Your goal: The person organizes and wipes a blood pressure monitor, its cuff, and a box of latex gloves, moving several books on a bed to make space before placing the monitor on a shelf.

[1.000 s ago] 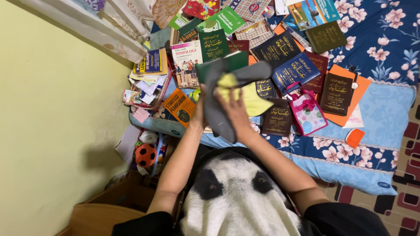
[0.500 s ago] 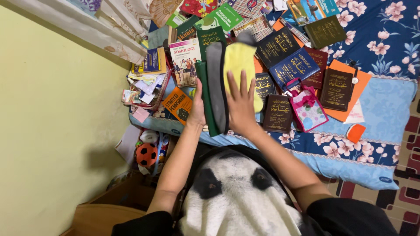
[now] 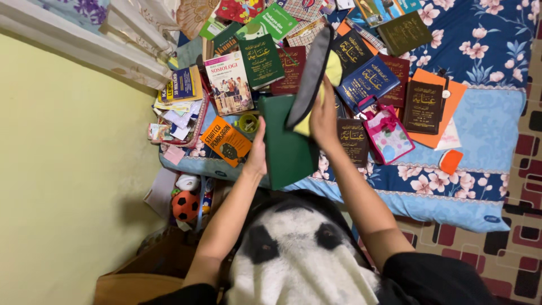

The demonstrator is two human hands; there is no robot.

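My left hand (image 3: 258, 152) grips the left edge of a plain dark green book (image 3: 287, 144) and holds it flat in front of me. On the book's upper right my right hand (image 3: 323, 113) presses a cloth (image 3: 314, 79) that is grey on one side and yellow on the other. The cloth stands up from the book's top edge. Under and around them lie several books on a blue flowered bed cover (image 3: 480, 141).
Dark books with gold lettering (image 3: 423, 104), an orange book (image 3: 224, 139), a pink gift bag (image 3: 388, 135) and an orange sheet (image 3: 440, 90) lie on the bed. A yellow wall (image 3: 62, 186) rises at the left. A small ball (image 3: 186, 204) sits on the floor.
The green book has turned from edge-on to flat, showing its cover. The cloth has shifted up and to the right with my right hand, from lying broad to standing folded.
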